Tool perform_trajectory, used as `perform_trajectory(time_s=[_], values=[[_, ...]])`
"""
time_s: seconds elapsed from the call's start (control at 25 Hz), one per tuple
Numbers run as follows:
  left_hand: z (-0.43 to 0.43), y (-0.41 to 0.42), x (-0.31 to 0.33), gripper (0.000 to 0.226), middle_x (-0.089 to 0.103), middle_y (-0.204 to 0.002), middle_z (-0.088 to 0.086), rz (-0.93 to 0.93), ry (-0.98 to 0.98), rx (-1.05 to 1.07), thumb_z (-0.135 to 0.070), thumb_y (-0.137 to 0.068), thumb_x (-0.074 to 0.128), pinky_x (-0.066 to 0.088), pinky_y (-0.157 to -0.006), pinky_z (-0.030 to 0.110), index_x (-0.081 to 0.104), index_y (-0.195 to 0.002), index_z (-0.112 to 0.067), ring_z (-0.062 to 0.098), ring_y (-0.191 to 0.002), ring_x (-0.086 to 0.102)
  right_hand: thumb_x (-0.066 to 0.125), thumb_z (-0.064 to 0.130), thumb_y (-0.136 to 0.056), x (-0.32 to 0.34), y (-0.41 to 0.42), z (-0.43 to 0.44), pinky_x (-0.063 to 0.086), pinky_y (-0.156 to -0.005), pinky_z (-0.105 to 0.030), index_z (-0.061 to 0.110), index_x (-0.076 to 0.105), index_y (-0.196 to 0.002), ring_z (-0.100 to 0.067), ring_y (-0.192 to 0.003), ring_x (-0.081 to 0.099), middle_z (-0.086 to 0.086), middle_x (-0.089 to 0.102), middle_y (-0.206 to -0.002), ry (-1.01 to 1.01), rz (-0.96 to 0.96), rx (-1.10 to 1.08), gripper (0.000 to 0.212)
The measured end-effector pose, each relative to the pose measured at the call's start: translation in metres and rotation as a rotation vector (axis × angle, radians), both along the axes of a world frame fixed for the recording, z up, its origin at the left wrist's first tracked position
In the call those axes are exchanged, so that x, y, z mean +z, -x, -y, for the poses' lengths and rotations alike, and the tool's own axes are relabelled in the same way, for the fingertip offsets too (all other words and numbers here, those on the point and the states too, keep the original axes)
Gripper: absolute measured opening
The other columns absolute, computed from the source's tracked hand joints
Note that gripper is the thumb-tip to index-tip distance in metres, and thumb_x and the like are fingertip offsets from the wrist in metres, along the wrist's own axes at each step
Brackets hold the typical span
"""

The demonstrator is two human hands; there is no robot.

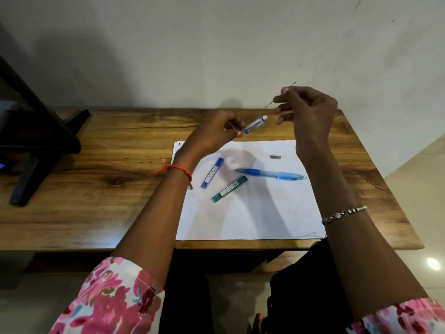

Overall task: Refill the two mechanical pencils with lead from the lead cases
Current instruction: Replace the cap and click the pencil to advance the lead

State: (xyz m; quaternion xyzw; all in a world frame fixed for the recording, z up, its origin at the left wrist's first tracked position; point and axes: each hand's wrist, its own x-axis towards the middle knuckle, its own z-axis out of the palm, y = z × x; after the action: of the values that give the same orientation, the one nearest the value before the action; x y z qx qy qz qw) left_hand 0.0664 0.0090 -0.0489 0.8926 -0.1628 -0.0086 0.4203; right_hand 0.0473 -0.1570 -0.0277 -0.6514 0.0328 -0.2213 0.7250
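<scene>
You sat at a wooden counter (96,145) that stood against a pale wall, and a white sheet of paper (252,213) lay on it in front of you. A dark stand (36,131) was at the far left of the counter. Both of your hands were raised above the far edge of the paper, near each other but not touching. Your left hand (216,131) was closed around a blue and white mechanical pencil (255,124), which pointed up and to the right, toward the other hand. Your right hand (310,114) pinched a thin lead (292,85) between the fingertips, and the lead was tilted, with both ends showing. On the paper lay a second blue pencil (272,175), a blue lead case (212,172) and a green lead case (229,189) just beside it. A small metal cap (275,156) lay apart, above the second pencil.
</scene>
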Motion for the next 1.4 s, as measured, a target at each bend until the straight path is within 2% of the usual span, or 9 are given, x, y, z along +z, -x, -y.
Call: perform_trajectory(time_s=[0.04, 0.12, 0.24, 0.4, 0.52, 0.6, 0.76, 1.04, 1.4], values=[[-0.003, 0.000, 0.002, 0.016, 0.063, -0.088, 0.002, -0.022, 0.041, 0.004, -0.001, -0.082, 0.062, 0.040, -0.067, 0.005, 0.067, -0.097, -0.004, 0.007, -0.076, 0.056, 0.061, 0.004, -0.084, 0.001, 0.000, -0.001, 0.046, -0.042, -0.024, 0.003, 0.067, -0.079, -0.020, -0.051, 0.062, -0.004, 0.070, -0.065, -0.013, 0.043, -0.005, 0.009], [-0.005, -0.001, 0.004, 0.015, 0.063, -0.084, 0.001, -0.076, 0.136, -0.002, -0.001, -0.082, 0.064, 0.049, -0.077, 0.017, 0.064, -0.095, -0.007, 0.007, -0.076, 0.058, 0.061, 0.004, -0.085, 0.002, 0.002, -0.003, 0.046, -0.042, -0.025, 0.001, 0.067, -0.082, -0.020, -0.051, 0.062, -0.003, 0.070, -0.064, -0.026, 0.101, -0.005, 0.007], [-0.007, -0.001, 0.008, 0.021, 0.063, -0.080, -0.002, -0.106, 0.301, -0.034, 0.004, -0.080, 0.064, 0.052, -0.079, 0.029, 0.060, -0.083, -0.016, 0.011, -0.076, 0.060, 0.061, 0.005, -0.085, 0.003, 0.003, -0.005, 0.046, -0.042, -0.026, 0.000, 0.066, -0.084, -0.022, -0.050, 0.062, -0.004, 0.070, -0.065, -0.060, 0.159, -0.004, 0.006], [-0.008, 0.001, 0.011, 0.028, 0.062, -0.081, 0.002, -0.087, 0.420, -0.120, 0.009, -0.079, 0.060, 0.050, -0.079, 0.029, 0.059, -0.080, -0.019, 0.016, -0.079, 0.059, 0.060, 0.004, -0.084, 0.008, 0.009, -0.007, 0.045, -0.043, -0.026, -0.003, 0.064, -0.086, -0.028, -0.051, 0.062, -0.013, 0.068, -0.065, -0.108, 0.256, -0.076, 0.008], [-0.009, 0.002, 0.012, 0.027, 0.062, -0.084, 0.002, -0.087, 0.458, -0.147, 0.010, -0.079, 0.061, 0.051, -0.080, 0.026, 0.059, -0.080, -0.017, 0.018, -0.086, 0.059, 0.059, 0.007, -0.085, 0.012, 0.018, -0.016, 0.048, -0.044, -0.029, 0.002, 0.062, -0.087, -0.031, -0.055, 0.065, -0.016, 0.068, -0.070, 0.026, 0.378, -0.139, 0.007], [-0.010, 0.001, 0.012, 0.028, 0.063, -0.085, 0.002, -0.091, 0.466, -0.163, 0.010, -0.079, 0.060, 0.052, -0.085, 0.030, 0.059, -0.079, -0.018, 0.019, -0.088, 0.060, 0.059, 0.007, -0.085, 0.012, 0.024, -0.024, 0.050, -0.046, -0.029, 0.005, 0.061, -0.087, -0.029, -0.057, 0.066, -0.016, 0.068, -0.073, 0.111, 0.448, -0.141, 0.005], [-0.009, 0.002, 0.011, 0.026, 0.065, -0.083, 0.001, -0.113, 0.471, -0.182, 0.012, -0.078, 0.061, 0.054, -0.082, 0.025, 0.060, -0.081, -0.014, 0.005, -0.080, 0.066, 0.058, 0.005, -0.086, 0.009, 0.027, -0.034, 0.053, -0.051, -0.031, 0.007, 0.061, -0.089, -0.027, -0.061, 0.067, -0.014, 0.067, -0.074, 0.253, 0.541, -0.134, 0.005], [-0.010, 0.000, 0.009, 0.026, 0.067, -0.083, -0.004, -0.085, 0.415, -0.183, 0.008, -0.077, 0.064, 0.055, -0.084, 0.029, 0.062, -0.082, -0.017, 0.013, -0.084, 0.067, 0.056, 0.006, -0.087, 0.004, 0.025, -0.036, 0.055, -0.053, -0.037, -0.002, 0.064, -0.089, -0.029, -0.062, 0.067, -0.012, 0.066, -0.074, 0.373, 0.590, -0.163, 0.011], [-0.009, 0.001, 0.011, 0.020, 0.065, -0.085, 0.001, -0.108, 0.427, -0.180, 0.011, -0.078, 0.061, 0.054, -0.074, 0.019, 0.059, -0.091, -0.004, 0.003, -0.078, 0.067, 0.057, 0.005, -0.086, 0.001, 0.021, -0.033, 0.054, -0.052, -0.032, -0.004, 0.064, -0.087, -0.027, -0.062, 0.066, -0.017, 0.067, -0.074, 0.429, 0.573, -0.181, 0.012]])
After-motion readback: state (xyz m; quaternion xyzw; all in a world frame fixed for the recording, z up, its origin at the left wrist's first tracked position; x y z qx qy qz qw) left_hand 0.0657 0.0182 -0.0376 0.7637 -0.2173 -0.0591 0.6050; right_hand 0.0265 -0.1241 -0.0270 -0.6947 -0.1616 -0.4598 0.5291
